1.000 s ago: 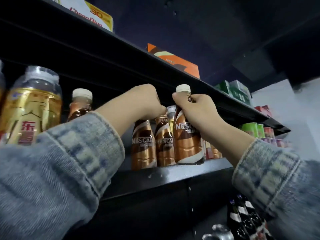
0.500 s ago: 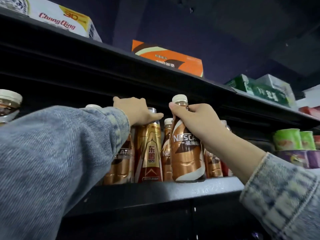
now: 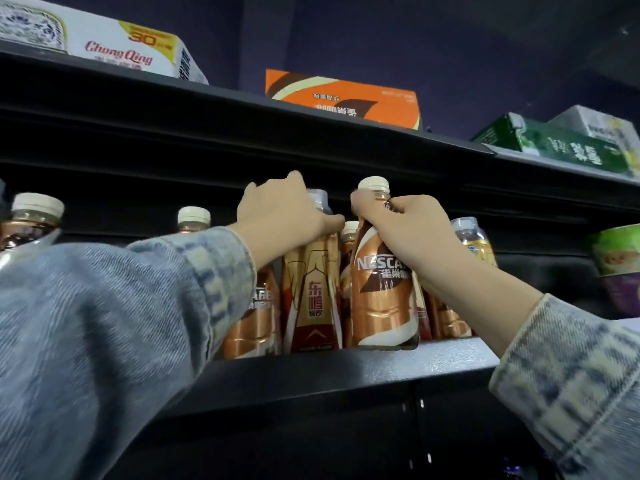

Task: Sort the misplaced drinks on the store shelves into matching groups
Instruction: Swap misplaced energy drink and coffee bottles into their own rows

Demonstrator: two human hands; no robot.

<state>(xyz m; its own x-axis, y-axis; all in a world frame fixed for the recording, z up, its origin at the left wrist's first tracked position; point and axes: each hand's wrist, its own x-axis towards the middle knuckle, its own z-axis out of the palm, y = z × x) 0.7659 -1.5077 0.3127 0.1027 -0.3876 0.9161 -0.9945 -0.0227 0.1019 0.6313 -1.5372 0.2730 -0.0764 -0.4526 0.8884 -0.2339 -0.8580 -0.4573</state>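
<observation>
On the black shelf [image 3: 363, 362] stands a row of copper Nescafe coffee bottles. My right hand [image 3: 412, 230] grips the neck and shoulder of one Nescafe bottle [image 3: 381, 299], upright at the shelf's front edge. My left hand [image 3: 284, 213] closes over the top of a gold-and-red energy drink bottle [image 3: 313, 292] standing just left of it, among the coffee bottles. Another Nescafe bottle [image 3: 256, 317] stands partly hidden behind my left sleeve. A second gold energy drink bottle [image 3: 476, 240] shows behind my right wrist.
More white-capped coffee bottles [image 3: 194, 220] stand at the left. Green and purple cups [image 3: 616, 251] sit at the right. On the shelf above lie a white box [image 3: 104, 39], an orange box [image 3: 343, 98] and green boxes [image 3: 561, 143]. That upper shelf hangs close over the bottle caps.
The view has shifted left and up along the shelf. My left hand has come onto the gold-and-red energy drink bottle. My right hand keeps its hold on the Nescafe bottle.
</observation>
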